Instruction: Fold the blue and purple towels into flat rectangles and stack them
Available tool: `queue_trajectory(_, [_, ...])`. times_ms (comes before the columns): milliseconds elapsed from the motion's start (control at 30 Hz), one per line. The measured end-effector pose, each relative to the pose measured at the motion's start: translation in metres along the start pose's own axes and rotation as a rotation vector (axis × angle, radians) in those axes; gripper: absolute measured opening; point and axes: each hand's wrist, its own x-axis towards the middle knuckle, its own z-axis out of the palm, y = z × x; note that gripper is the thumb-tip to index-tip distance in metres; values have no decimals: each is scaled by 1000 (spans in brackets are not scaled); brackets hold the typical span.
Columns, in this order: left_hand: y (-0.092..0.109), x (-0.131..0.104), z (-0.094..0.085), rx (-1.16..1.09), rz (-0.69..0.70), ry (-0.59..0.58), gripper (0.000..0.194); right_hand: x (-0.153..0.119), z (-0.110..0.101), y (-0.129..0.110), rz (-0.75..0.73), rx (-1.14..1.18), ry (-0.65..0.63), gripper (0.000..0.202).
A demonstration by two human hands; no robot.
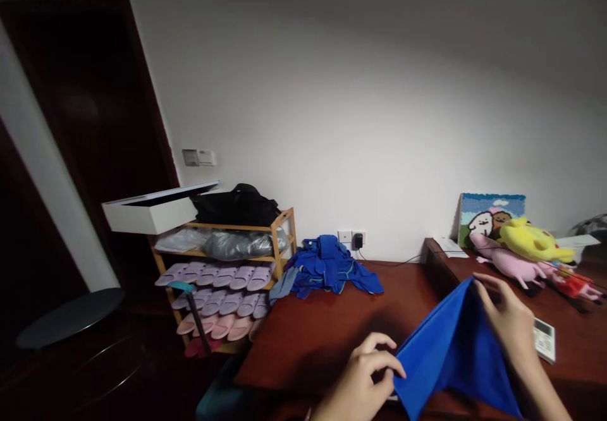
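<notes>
A piece of blue cloth [434, 348] hangs between my two hands above the front of the reddish-brown table. My right hand [507, 320] pinches its raised top corner, so the fabric drapes down in a peak. At the cloth's left edge, my left hand [367, 377] has its fingers curled and grips the border between thumb and fingertips. The lower part of the cloth runs out of the bottom of the view. Farther back on the table lies a crumpled heap of blue cloths [327, 266] with some green edging.
A wooden rack [279, 244] with slippers stands left of the table [332, 332], a white box [152, 215] and black bag [237, 206] on top. Plush toys [531, 244] and a picture [493, 209] sit right. A white remote-like device [545, 342] lies beside my right hand.
</notes>
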Motion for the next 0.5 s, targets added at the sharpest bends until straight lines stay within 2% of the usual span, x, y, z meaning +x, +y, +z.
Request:
queue_trajectory(67, [-21,1,9,-54,-61,24,26,16,42,-8,-120,23,-32,51])
queue_trajectory(167, [-75,0,7,-125,-155,128,21,25,134,-30,-224,57,-223,44])
queue_trajectory(267, [-150,-7,-5,-148,-315,233,23,-5,229,-57,-250,34,-532,43])
queue_trajectory(333, [-202,-18,-16,-41,-455,288,25,-47,274,-69,-271,37,-651,40])
queue_trajectory(400, [-244,-33,-27,80,-554,359,23,-100,296,-68,-273,31,-745,39])
queue_trajectory(433, [-261,-40,-32,121,-588,385,22,-128,298,-61,-267,20,-781,39])
queue_trajectory(500, [-284,-55,-41,157,-628,412,20,-179,290,-33,-242,-33,-823,41])
